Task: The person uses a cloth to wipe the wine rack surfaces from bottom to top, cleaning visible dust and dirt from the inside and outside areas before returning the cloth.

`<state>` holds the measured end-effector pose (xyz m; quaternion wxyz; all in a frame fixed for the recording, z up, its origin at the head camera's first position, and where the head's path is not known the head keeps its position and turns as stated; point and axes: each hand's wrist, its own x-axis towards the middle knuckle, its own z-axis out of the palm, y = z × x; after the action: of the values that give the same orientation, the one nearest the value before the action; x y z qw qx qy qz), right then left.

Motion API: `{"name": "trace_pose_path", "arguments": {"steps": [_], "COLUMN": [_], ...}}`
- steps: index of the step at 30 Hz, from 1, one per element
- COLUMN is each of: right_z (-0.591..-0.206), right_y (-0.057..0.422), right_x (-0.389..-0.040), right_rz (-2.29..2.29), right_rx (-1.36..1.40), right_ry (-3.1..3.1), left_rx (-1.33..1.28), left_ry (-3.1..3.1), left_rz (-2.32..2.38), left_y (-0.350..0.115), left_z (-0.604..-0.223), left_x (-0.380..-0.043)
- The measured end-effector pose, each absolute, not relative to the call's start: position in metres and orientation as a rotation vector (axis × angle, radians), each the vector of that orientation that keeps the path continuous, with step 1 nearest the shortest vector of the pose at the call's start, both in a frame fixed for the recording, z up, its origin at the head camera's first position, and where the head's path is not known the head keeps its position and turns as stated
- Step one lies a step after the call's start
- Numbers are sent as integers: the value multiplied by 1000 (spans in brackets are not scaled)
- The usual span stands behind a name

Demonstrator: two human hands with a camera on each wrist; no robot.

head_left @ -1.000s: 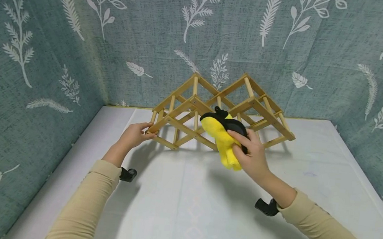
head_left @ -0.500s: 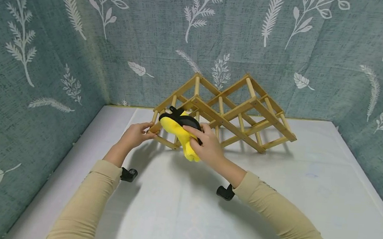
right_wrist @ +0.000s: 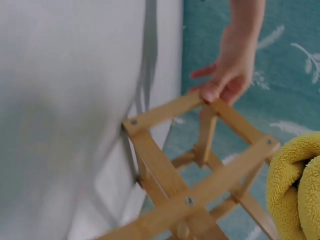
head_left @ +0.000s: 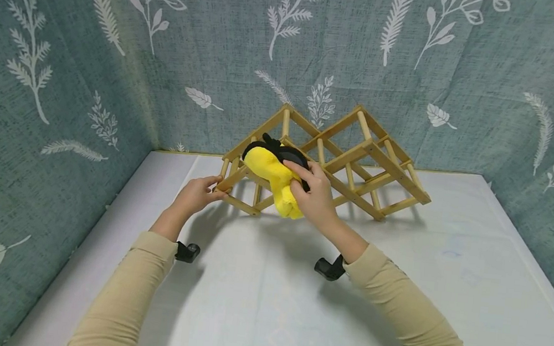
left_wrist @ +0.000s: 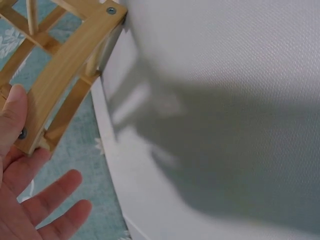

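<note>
A light wooden lattice rack [head_left: 397, 172], made of crossed slats and dowels like a folding wine rack, stands in a zigzag on the white surface. My left hand [head_left: 193, 195] pinches its front left corner between thumb and index finger; the other fingers spread free in the left wrist view. In front of the rack's left part, my right hand [head_left: 320, 200] grips a fuzzy yellow cloth item [head_left: 266, 165] with a black oval part and a black tab. Its lower end hangs down. Curled yellow pile [right_wrist: 282, 192] shows at the right wrist view's edge.
The white tabletop [head_left: 244, 303] ends at teal fabric walls [head_left: 229, 40] with a white leaf print behind and at both sides. Black wrist mounts [head_left: 330, 267] stick out below both wrists.
My right hand has carried the yellow cloth item from the rack's middle to its left part, then slightly up and right. The left hand keeps its pinch on the corner.
</note>
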<state>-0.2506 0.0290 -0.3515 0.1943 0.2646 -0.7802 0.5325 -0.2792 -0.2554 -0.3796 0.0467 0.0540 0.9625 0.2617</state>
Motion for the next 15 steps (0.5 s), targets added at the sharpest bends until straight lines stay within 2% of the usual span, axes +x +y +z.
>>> {"name": "trace_pose_path", "arguments": {"steps": [15], "right_z": [-337], "right_y": [43], "right_x": [-229], "right_rz": [1441], "right_rx": [824], "right_ry": [-2020], "left_rx": [176], "left_ry": [2967], "left_rz": [723], "left_y": [-254], "left_z": [-380], "left_x": [-279]}}
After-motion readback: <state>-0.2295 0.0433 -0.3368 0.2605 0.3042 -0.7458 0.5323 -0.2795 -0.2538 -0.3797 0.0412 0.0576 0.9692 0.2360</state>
